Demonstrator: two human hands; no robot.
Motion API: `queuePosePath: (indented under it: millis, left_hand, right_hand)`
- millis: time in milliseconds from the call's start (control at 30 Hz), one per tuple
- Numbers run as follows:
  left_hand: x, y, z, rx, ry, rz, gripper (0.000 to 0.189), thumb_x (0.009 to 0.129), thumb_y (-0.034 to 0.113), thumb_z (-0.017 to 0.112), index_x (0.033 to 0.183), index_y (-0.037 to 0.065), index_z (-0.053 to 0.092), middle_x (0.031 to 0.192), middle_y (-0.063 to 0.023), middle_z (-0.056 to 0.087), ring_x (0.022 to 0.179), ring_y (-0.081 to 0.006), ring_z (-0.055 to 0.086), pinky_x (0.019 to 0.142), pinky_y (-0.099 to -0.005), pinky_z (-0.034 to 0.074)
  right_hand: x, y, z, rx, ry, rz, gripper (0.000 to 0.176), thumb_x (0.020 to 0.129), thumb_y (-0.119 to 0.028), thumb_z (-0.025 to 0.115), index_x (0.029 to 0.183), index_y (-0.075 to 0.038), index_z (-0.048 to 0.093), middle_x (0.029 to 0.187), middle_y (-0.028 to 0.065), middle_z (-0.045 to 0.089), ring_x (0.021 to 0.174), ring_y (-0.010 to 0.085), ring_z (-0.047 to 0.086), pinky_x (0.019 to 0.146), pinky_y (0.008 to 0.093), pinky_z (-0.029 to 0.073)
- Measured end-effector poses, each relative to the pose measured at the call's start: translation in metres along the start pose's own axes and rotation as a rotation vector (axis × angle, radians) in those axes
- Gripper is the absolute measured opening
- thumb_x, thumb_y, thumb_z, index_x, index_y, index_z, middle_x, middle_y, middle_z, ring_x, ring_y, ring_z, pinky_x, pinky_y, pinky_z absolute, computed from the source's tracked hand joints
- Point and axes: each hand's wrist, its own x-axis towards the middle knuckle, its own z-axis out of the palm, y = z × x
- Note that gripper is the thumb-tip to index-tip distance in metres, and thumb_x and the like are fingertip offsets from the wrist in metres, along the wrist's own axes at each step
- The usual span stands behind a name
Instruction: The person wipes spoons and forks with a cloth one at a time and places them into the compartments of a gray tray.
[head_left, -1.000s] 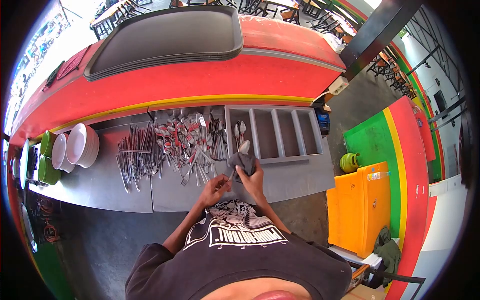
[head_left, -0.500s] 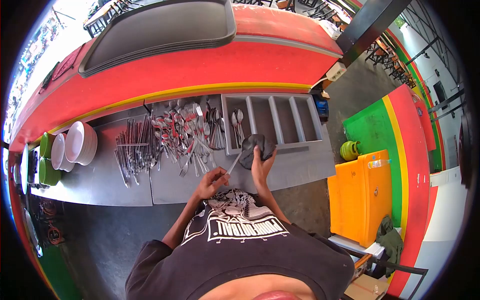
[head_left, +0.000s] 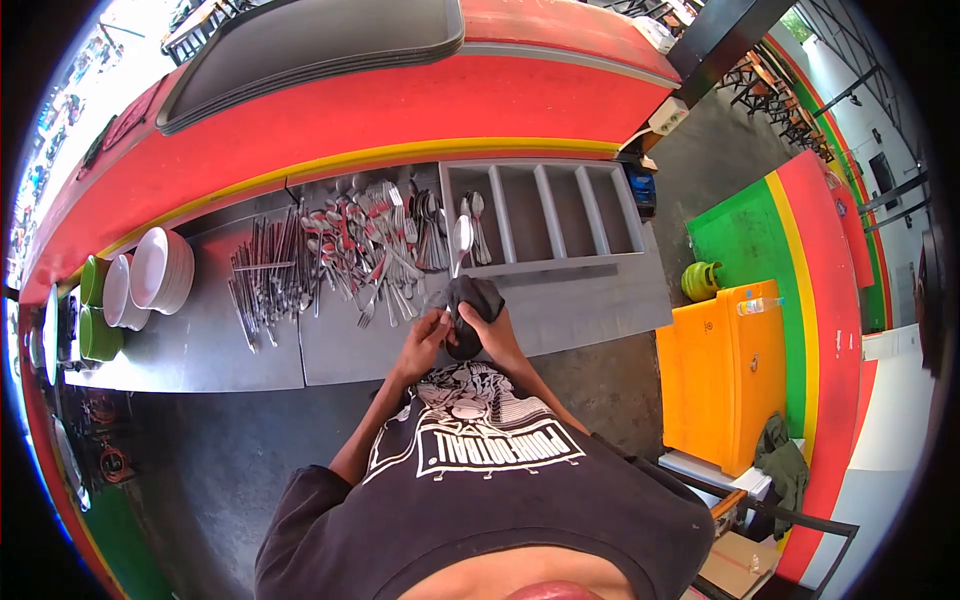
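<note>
A spoon stands bowl-up in front of me, its bowl pointing at the cutlery tray. My left hand pinches the lower end of its handle. In my right hand is a dark cloth, bunched beside and partly over the handle; the cloth and fingers hide part of it. Other spoons lie in the tray's leftmost compartment. Left of the tray spreads a mixed heap of spoons and forks, some with red on them.
Further left on the metal counter lie a pile of thin metal cutlery, white bowls and green bowls. Dark serving trays are stacked on the red ledge. An orange box stands to the right.
Both hands have drawn closer together, the right moving left and down with the cloth. The spoon's bowl, covered by the cloth before, now shows above it.
</note>
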Motion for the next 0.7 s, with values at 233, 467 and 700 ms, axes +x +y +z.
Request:
queuePosePath:
  millis: [233,467,700]
  left_hand:
    - [-0.020,-0.008,0.009,-0.254,-0.173,-0.111,0.033,0.107,0.031,0.035,0.087,0.007,0.045,0.077,-0.0003,0.046,0.073,-0.0132,0.052,0.073,-0.0279,0.043]
    - [-0.026,-0.016,0.021,-0.191,-0.193,-0.080,0.034,0.107,0.031,0.034,0.086,0.006,0.043,0.074,-0.0002,0.042,0.070,-0.0126,0.046,0.072,-0.0282,0.043]
    - [-0.031,-0.004,0.027,-0.317,-0.284,-0.108,0.033,0.107,0.030,0.034,0.086,0.006,0.044,0.073,-0.0003,0.042,0.070,-0.0126,0.046,0.072,-0.0283,0.043]
  right_hand:
    - [-0.015,0.001,-0.005,0.124,-0.074,0.102,0.029,0.083,-0.015,0.076,0.105,0.000,0.065,0.093,0.0042,0.069,0.080,0.0115,0.064,0.072,0.0284,0.052]
    - [-0.027,-0.010,-0.004,0.220,-0.132,0.235,0.018,0.085,-0.011,0.072,0.097,-0.001,0.063,0.079,0.0058,0.068,0.061,0.0156,0.065,0.050,0.0303,0.053]
    - [-0.034,-0.003,-0.008,0.293,-0.089,0.261,0.017,0.085,-0.015,0.070,0.092,-0.001,0.062,0.070,0.0080,0.066,0.051,0.0191,0.063,0.040,0.0328,0.052]
